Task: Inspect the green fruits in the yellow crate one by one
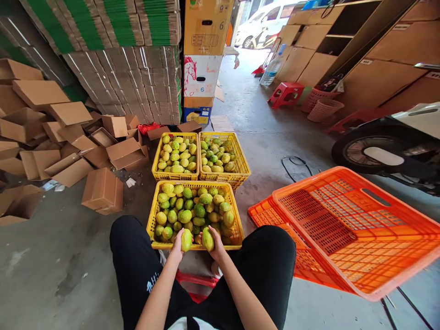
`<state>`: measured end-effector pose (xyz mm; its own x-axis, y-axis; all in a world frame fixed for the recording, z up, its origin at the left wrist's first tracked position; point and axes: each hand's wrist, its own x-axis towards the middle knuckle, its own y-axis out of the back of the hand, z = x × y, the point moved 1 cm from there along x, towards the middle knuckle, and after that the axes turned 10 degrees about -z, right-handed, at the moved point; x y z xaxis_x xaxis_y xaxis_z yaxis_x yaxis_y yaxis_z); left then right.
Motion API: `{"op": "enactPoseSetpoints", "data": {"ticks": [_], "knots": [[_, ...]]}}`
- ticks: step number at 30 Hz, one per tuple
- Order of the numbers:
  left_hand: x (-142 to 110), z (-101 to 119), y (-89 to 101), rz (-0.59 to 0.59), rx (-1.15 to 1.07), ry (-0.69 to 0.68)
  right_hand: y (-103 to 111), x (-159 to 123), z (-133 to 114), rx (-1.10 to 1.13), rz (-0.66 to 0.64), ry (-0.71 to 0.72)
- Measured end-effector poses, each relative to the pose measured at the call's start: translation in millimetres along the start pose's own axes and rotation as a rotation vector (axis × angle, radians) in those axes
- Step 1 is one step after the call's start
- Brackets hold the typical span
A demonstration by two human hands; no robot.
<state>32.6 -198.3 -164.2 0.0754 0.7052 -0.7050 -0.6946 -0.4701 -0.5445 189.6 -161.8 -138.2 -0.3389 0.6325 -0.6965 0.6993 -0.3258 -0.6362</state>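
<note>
My left hand (177, 245) is closed around a yellow-green oval fruit (186, 240), mango-like in shape. Another such fruit (208, 239) is in my right hand (217, 247), with the fingers partly hidden behind it. Both hands are over the front rim of a yellow plastic crate (192, 246) between my knees, a short gap apart. Inside that crate lie many loose green and yellow fruits (199, 210). Behind it, two more yellow crates, the left one (175, 176) and the right one (240, 167), stand side by side with similar fruit.
Orange crates (381, 238) lie at my right, near a parked motorbike (364, 153). Open cardboard boxes (68, 142) are heaped on the left, with one closed box (103, 190) nearer. Stacked flat cartons (127, 78) rise behind. A red stool (286, 93) stands farther back.
</note>
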Motion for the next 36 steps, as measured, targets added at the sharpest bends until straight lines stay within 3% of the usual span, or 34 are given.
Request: {"op": "enactPoseSetpoints", "data": {"ticks": [6,13,16,21,25,32,36], "knots": [[-12.1,5.9,-14.2,0.027,-0.017,-0.088,-0.1,0.9,-2.8,0.036,0.029,0.067],[-11.6,3.2,-15.0,0.078,-0.023,-0.166,3.6,3.9,-1.9,0.072,-0.001,0.081],[-13.0,5.9,-14.0,0.145,-0.049,-0.136,6.9,8.1,-0.6,0.050,0.042,0.060],[-15.5,9.4,-16.3,0.048,-0.075,-0.019,11.6,16.7,2.7,-0.052,0.095,0.044],[-17.2,10.3,-18.2,0.051,-0.090,0.015,11.3,16.5,4.0,-0.062,0.086,0.047],[-19.4,11.4,-18.7,0.064,-0.075,0.006,6.4,8.0,5.2,-0.063,0.085,0.060],[-17.7,8.6,-19.0,0.100,-0.021,-0.087,6.2,8.0,5.8,-0.150,0.071,0.151]]}}
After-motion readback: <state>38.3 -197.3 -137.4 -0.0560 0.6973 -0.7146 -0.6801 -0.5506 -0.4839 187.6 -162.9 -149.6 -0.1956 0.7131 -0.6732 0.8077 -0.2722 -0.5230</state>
